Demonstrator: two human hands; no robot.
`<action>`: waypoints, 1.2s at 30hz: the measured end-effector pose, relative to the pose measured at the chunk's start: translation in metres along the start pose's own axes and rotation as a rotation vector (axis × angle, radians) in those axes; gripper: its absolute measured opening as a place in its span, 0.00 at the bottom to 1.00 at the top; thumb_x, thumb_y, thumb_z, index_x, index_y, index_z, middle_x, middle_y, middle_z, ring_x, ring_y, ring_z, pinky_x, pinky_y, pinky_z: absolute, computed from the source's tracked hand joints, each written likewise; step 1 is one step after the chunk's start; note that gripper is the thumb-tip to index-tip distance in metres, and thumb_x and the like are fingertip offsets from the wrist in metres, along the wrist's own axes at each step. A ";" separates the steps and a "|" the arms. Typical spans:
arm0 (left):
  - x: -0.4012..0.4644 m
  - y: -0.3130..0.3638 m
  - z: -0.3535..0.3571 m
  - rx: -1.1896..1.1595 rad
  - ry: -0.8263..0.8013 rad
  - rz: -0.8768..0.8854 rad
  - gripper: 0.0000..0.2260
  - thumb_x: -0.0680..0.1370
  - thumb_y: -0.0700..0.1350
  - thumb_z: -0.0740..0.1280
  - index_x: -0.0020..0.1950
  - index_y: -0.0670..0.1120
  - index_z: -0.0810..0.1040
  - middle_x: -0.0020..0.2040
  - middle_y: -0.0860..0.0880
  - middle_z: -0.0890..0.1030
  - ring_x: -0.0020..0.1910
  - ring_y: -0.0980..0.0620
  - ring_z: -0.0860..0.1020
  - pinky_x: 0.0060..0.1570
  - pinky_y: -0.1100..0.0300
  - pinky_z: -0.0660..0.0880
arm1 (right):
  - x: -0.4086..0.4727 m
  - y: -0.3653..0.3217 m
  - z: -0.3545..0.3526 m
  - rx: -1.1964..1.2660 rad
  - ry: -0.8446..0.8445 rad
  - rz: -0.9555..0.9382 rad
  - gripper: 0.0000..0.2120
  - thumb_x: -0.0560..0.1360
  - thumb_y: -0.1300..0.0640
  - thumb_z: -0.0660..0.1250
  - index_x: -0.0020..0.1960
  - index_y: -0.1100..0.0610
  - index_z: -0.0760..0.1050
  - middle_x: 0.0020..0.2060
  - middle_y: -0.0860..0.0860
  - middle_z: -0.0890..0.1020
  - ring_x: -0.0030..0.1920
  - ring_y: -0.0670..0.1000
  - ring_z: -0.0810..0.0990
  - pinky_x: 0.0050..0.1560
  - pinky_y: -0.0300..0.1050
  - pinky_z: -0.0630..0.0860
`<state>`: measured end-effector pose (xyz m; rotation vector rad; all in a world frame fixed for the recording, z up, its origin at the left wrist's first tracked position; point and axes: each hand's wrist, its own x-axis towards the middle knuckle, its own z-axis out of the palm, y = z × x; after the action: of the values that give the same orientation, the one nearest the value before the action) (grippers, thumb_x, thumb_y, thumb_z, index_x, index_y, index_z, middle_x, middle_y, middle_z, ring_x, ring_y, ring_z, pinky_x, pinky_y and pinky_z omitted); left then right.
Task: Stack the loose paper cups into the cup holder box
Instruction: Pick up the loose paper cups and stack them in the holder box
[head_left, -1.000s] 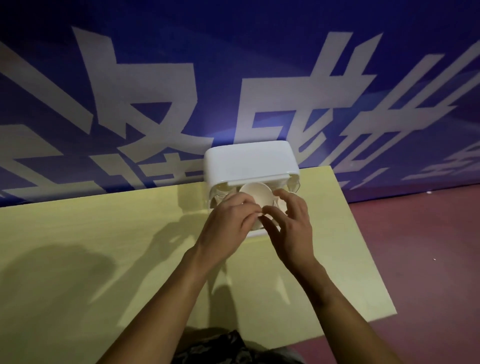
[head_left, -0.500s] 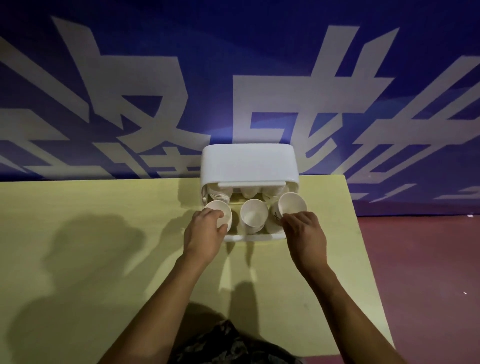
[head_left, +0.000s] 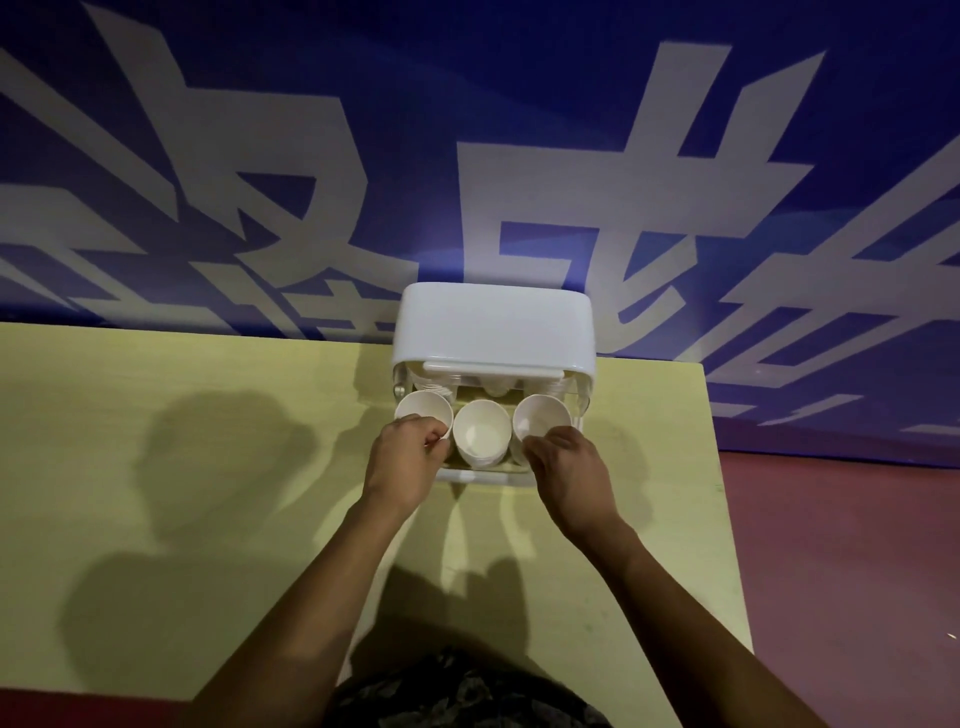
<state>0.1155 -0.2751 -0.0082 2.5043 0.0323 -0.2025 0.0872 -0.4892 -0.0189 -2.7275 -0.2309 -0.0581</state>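
Here, three stacks of paper cups are seen side by side in the cup holder box (head_left: 493, 322): left stack (head_left: 423, 410), middle stack (head_left: 482, 431), right stack (head_left: 543, 418). The left hand (head_left: 408, 462) is curled at the left stack's rim; the right hand (head_left: 569, 467) is curled at the right stack. The box is set at the worktop's (head_left: 208, 441) far edge, against the blue wall (head_left: 467, 130); bare worktop is left on its left.

2 bare forearms, with no sleeves, watch or rings to be seen, end in the left hand (head_left: 407, 462) and the right hand (head_left: 569, 470), and at the bottom edge shows a garment (head_left: 467, 696) of dark cloth with a mottled grey camouflage-like pattern.
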 end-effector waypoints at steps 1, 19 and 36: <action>0.000 -0.001 0.001 -0.027 -0.003 -0.003 0.04 0.72 0.40 0.69 0.37 0.45 0.80 0.35 0.48 0.82 0.36 0.47 0.78 0.38 0.53 0.76 | 0.000 0.000 0.000 -0.005 0.004 0.003 0.07 0.73 0.61 0.68 0.36 0.55 0.76 0.29 0.52 0.74 0.35 0.55 0.74 0.32 0.44 0.69; -0.019 0.002 0.009 -0.256 0.292 -0.282 0.19 0.72 0.50 0.69 0.61 0.47 0.71 0.59 0.49 0.71 0.54 0.52 0.71 0.51 0.57 0.72 | -0.016 -0.024 0.000 0.736 0.307 0.695 0.23 0.77 0.49 0.68 0.67 0.56 0.65 0.61 0.51 0.71 0.56 0.50 0.74 0.58 0.52 0.74; 0.022 0.002 0.011 -1.325 -0.030 -0.772 0.13 0.82 0.39 0.60 0.67 0.40 0.71 0.62 0.37 0.77 0.58 0.40 0.78 0.59 0.51 0.75 | 0.013 -0.029 0.013 1.559 0.067 1.078 0.21 0.78 0.49 0.66 0.68 0.52 0.65 0.58 0.50 0.77 0.57 0.55 0.78 0.58 0.49 0.77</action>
<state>0.1364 -0.2838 -0.0186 1.0691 0.8294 -0.3668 0.0954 -0.4559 -0.0192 -1.0213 0.8521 0.2321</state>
